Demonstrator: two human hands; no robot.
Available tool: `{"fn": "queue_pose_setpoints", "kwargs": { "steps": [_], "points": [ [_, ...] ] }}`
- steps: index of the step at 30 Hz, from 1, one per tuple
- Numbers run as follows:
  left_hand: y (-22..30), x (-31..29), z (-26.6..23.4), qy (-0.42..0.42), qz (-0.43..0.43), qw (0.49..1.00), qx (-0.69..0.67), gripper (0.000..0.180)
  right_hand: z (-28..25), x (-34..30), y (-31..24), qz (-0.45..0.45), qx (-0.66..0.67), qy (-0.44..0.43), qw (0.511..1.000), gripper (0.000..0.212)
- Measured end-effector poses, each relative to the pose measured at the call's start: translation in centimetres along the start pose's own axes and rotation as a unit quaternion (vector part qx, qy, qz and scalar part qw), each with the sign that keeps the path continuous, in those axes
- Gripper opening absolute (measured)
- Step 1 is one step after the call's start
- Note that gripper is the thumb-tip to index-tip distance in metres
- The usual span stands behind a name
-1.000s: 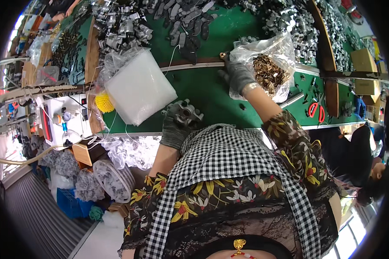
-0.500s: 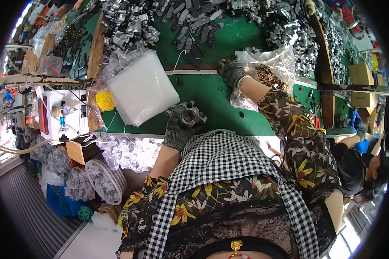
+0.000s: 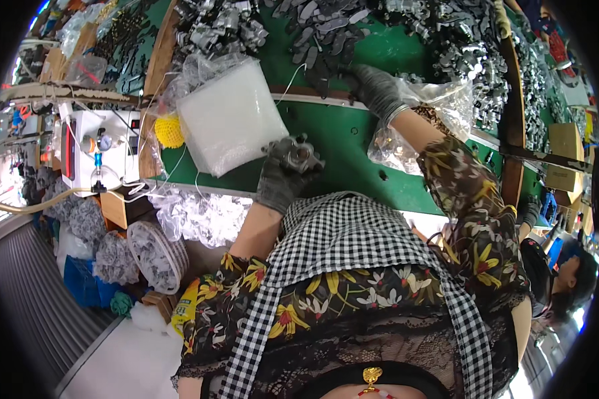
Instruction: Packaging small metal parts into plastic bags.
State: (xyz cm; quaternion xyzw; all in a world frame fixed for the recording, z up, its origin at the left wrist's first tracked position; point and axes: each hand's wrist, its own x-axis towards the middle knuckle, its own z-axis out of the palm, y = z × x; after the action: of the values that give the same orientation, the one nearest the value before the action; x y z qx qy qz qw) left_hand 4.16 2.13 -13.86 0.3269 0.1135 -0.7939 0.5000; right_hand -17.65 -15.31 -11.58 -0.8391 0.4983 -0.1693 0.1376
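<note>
Green worktop (image 3: 343, 147) is the biggest thing, w/ a pale-edged rail (image 3: 306, 98) running L to R across it. Heaps of silvery metal pts sit at the far side: L heap (image 3: 223, 30) and R heap (image 3: 472, 70); dark flat pcs (image 3: 326, 26) are spread btwn them. White machine (image 3: 106, 143) w/ round gauge is off the worktop's L end; oval basket (image 3: 154, 256) of greyish stuff is below it, nr blue crate (image 3: 86, 282). White block (image 3: 229, 120), tilted & wrapped-looking, lies on worktop, L of centre. Clear bag (image 3: 402, 149) w/ brownish metal bits (image 3: 432, 118) is R of centre, partly behind the R forearm. R hand (image 3: 379, 94), grey glove, is over the rail, fingers by the near end of the dark flat pcs; tips too dark to read, so can't tell if its grip is wide, narrow or holding anything. L hand (image 3: 283, 178), also gloved, is nr the block's lower R corner, grip closed round a metal part (image 3: 301, 154), held over worktop's near side, round opening facing up. Yellow bumpy ball (image 3: 169, 132) is just L of the block. Smallest: a black bit (image 3: 383, 175) on worktop, nr the bag's lower L edge.
</note>
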Motion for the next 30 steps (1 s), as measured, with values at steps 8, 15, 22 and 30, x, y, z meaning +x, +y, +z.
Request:
{"fn": "queue_pose_setpoints", "kwargs": {
  "steps": [8,15,22,30],
  "points": [
    [1.0,1.5,4.1,0.033,-0.005,0.997,0.074,0.037,-4.3,-5.6,-7.8,0.288,0.581,-0.180,0.740,0.038],
    [-0.4,-0.4,8.3,0.124,-0.009,0.974,0.190,0.047,-1.7,-8.4,-7.1,-0.215,0.061,0.203,0.953,0.029],
    [-0.8,1.7,5.1,0.106,-0.017,0.979,0.173,0.055,-2.5,-9.0,-7.8,0.006,0.269,0.030,0.963,0.023],
    [-0.8,-0.3,7.6,0.144,0.020,0.957,0.252,0.061,-3.4,-8.5,-8.6,0.139,0.353,-0.026,0.925,0.027]
  ]
}}
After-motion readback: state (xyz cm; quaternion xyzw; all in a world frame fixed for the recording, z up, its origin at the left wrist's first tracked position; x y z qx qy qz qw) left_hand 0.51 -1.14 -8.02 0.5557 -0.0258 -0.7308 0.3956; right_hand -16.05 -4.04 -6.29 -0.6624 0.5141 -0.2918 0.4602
